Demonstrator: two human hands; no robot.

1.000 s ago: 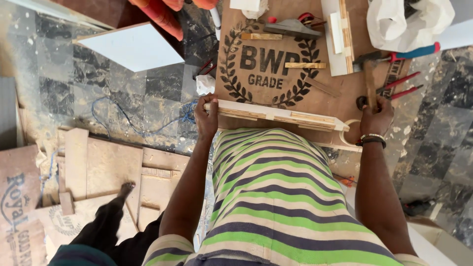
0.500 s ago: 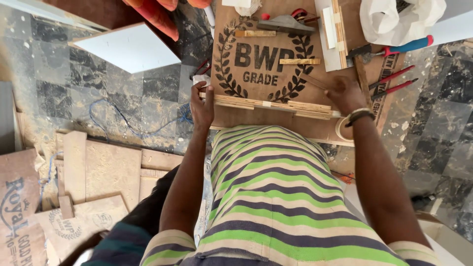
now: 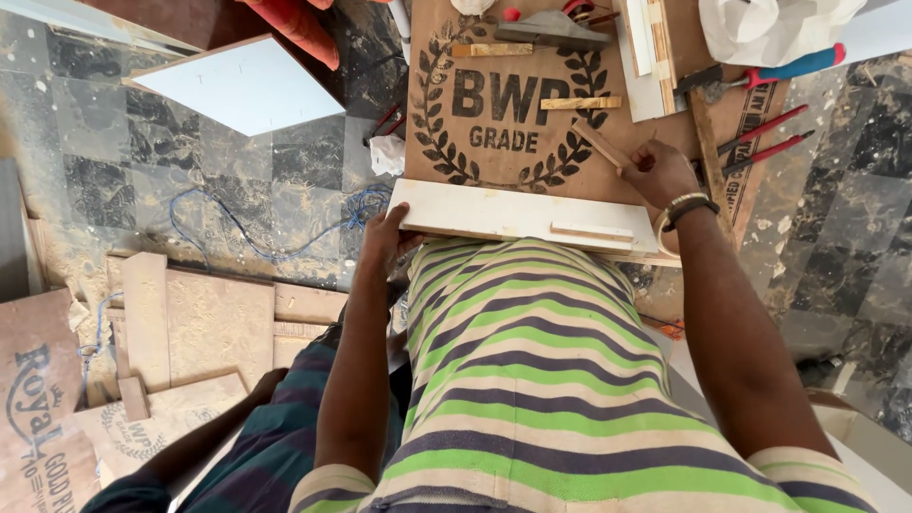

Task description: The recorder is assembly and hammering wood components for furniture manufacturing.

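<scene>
Since half a second ago the right hand (image 3: 657, 173) has left the pale board and gone up onto the plywood sheet (image 3: 494, 114); the board now shows its broad face rather than its edge.

Plywood sheet: brown, printed wreath mark, serving as the work surface over a dark stone floor (image 3: 123, 180).
Pale board (image 3: 503, 215): lies along the near edge of the sheet, against the person's striped shirt, with a small thin strip (image 3: 592, 231) lying on its right part.
Left hand (image 3: 385, 242): fingers curled round the board's left end, gripping it.
Right hand: fingertips pressed together, pinching the near end of a slim wooden stick (image 3: 600, 144) that slants across the sheet just beyond the board's right end.
Far right corner: red-handled pliers (image 3: 765, 142), a hammer with red-and-blue handle (image 3: 760, 74)
</scene>
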